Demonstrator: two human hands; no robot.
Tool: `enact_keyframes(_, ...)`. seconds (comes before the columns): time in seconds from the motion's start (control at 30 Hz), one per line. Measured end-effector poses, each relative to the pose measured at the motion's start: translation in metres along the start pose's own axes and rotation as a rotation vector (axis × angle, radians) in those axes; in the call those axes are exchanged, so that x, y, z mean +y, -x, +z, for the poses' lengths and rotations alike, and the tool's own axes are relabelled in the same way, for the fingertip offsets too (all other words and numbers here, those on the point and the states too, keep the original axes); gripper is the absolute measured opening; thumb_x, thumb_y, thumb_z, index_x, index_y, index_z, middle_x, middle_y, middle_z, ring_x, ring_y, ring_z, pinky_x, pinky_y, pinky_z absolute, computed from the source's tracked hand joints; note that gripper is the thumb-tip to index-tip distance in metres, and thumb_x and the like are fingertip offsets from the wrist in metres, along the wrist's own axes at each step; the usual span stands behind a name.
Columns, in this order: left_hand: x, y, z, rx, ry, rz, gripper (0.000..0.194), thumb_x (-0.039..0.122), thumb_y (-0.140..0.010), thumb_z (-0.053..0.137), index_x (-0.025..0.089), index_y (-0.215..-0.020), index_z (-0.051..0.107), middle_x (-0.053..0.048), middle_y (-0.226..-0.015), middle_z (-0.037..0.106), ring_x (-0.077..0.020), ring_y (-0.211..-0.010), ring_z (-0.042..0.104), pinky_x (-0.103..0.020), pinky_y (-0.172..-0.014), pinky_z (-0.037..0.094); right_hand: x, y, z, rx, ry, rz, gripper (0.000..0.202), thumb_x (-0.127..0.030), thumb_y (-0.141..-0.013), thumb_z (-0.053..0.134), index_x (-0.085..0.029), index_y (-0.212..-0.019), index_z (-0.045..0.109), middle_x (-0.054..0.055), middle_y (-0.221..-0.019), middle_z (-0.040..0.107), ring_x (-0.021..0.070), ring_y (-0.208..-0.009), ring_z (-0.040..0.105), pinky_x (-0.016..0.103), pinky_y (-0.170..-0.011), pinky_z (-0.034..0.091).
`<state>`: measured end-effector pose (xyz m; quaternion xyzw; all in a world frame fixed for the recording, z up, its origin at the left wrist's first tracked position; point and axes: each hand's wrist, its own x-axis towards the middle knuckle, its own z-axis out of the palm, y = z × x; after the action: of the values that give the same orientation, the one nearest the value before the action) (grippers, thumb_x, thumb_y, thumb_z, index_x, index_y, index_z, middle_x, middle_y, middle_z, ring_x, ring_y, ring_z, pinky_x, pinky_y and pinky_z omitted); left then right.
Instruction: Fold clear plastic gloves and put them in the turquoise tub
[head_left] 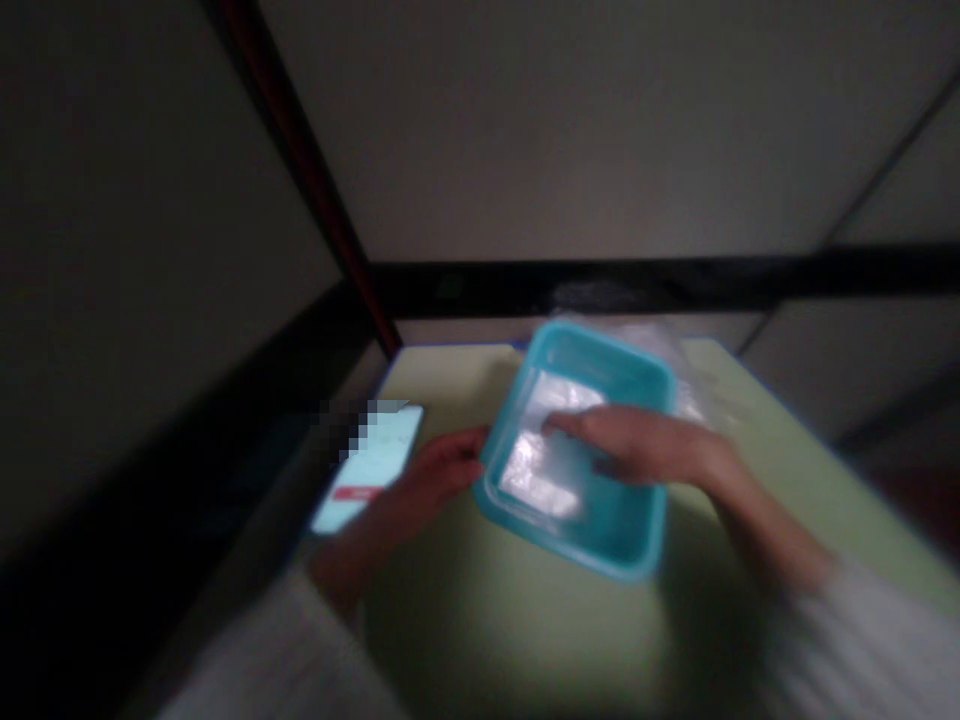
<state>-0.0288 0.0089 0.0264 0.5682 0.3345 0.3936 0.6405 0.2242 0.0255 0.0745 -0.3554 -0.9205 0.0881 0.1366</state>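
Note:
A turquoise rectangular tray (577, 550) is tilted above the table, its inside facing me. My left hand (450, 465) grips its left edge, with the fingers partly behind the rim. Over the right side my right hand (645, 445) reaches into the tray, its fingers curved toward a shiny clear plastic packet (536, 470) inside on the left. The fingertips look close to the packet or on it; blur hides whether they hold anything.
The yellow-green table (487, 640) has a blue edge. A phone with a lit screen (379, 460) lies at its left edge. Crumpled clear plastic (686, 380) is behind the tray. Beyond stands a wall with a dark band (480, 285).

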Motion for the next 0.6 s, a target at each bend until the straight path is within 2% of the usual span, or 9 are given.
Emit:
enact_keyframes(0.1,0.001,0.0,0.001,0.004,0.017,-0.014,0.02,0.032,-0.068,0.072,0.015,-0.079,0.07,-0.002,-0.077,0.066,-0.0155,-0.071,0.059,-0.026,-0.068,0.044,-0.003,-0.003,0.001,-0.157,0.061,-0.016,0.052,-0.001,-0.074,0.053,-0.018,-0.124,0.05,0.01,-0.097,0.07,0.0248,-0.087,0.065,0.031,-0.068,0.049)
enact_keyframes(0.27,0.002,0.0,0.002,0.015,0.028,-0.026,0.022,0.032,-0.067,0.072,0.015,-0.08,0.069,-0.003,-0.077,0.066,-0.0157,-0.071,0.059,-0.026,-0.067,0.044,-0.008,-0.01,-0.004,-0.048,0.025,0.029,0.033,-0.01,-0.087,0.047,-0.017,-0.119,0.048,0.008,-0.091,0.068,0.0211,-0.078,0.063,0.03,-0.067,0.046)
enact_keyframes(0.37,0.002,0.0,0.002,0.014,0.021,-0.006,0.02,0.032,-0.067,0.071,0.016,-0.079,0.07,-0.003,-0.078,0.066,-0.0158,-0.072,0.059,-0.027,-0.07,0.044,-0.008,-0.012,-0.005,-0.054,-0.027,-0.038,0.031,-0.009,-0.087,0.047,-0.02,-0.116,0.049,0.005,-0.091,0.068,0.0188,-0.08,0.063,0.028,-0.069,0.046)
enact_keyframes(0.47,0.002,0.0,0.002,0.01,-0.006,-0.011,0.019,0.032,-0.069,0.069,0.016,-0.079,0.069,-0.003,-0.079,0.067,-0.0173,-0.074,0.06,-0.029,-0.073,0.044,-0.01,-0.013,-0.002,-0.105,0.018,-0.168,0.034,-0.004,-0.085,0.046,-0.019,-0.115,0.051,0.005,-0.089,0.069,0.0199,-0.085,0.063,0.034,-0.083,0.045)
enact_keyframes(0.6,0.003,0.001,0.003,0.003,0.001,-0.006,0.018,0.031,-0.069,0.068,0.016,-0.079,0.069,-0.002,-0.075,0.065,-0.0167,-0.071,0.059,-0.029,-0.073,0.044,-0.018,-0.014,0.003,-0.16,0.202,-0.236,0.04,0.001,-0.081,0.046,-0.016,-0.116,0.054,0.006,-0.082,0.07,0.0219,-0.083,0.065,0.048,-0.102,0.034)
